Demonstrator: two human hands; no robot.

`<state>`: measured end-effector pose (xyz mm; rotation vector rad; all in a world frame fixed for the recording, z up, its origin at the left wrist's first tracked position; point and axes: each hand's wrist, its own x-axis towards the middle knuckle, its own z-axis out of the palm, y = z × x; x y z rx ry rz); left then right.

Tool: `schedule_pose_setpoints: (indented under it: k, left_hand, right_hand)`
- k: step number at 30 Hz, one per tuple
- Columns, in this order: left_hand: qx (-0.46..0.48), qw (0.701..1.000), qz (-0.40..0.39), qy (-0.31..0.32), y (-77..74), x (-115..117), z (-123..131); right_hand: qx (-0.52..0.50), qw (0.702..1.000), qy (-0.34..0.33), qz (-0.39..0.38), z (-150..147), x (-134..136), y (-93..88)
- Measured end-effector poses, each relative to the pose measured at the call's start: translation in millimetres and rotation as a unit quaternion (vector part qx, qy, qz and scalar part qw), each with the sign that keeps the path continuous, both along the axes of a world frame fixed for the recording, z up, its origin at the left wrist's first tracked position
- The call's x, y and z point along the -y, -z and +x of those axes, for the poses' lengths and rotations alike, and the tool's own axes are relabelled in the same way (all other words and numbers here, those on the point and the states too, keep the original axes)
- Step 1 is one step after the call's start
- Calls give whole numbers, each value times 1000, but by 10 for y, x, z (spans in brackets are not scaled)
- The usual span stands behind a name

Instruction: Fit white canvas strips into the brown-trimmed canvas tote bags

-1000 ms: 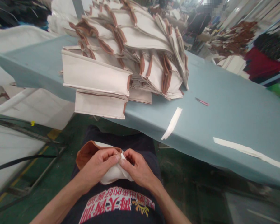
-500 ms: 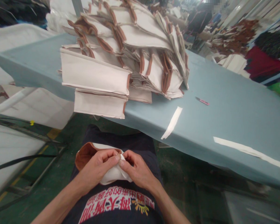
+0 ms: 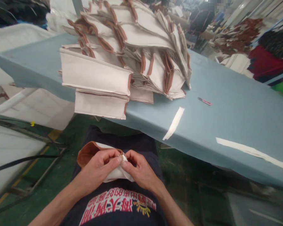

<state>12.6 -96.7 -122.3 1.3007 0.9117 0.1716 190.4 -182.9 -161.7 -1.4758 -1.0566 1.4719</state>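
Observation:
In my lap lies a cream fabric piece with a brown lining [image 3: 88,151]. My left hand [image 3: 97,169] and my right hand [image 3: 138,169] meet over it, and both pinch its cream edge between thumb and fingers. The fabric bunches under my palms, so most of it is hidden. Its brown curved end sticks out to the left of my left hand.
A blue-grey table [image 3: 238,110] stands in front of me with a big heap of cream and brown fabric pieces [image 3: 122,53] overhanging its near edge. Two white strips [image 3: 174,123] and a small pink tool [image 3: 204,101] lie on it. Metal frame bars are at the left.
Both hands stay pinched on the fabric in my lap, and the view has hardly shifted.

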Motion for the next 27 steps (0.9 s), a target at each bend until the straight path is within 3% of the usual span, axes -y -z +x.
schedule_pose_setpoints:
  k: [7, 12, 21, 27]
  left_hand:
    - [22, 999, 32, 7, -78, -31, -20]
    - [44, 998, 53, 14, -198, -104, -3]
    - [62, 992, 105, 18, -366, -388, -159]
    - [48, 987, 138, 63, -567, -391, -111]
  right_hand:
    - [-4, 1000, -3, 12, 17, -28, -58]
    - [45, 998, 14, 39, 26, -85, -203]
    - [102, 986, 20, 132, 33, -183, -582]
    - [80, 966, 21, 246, 82, -272, -778]
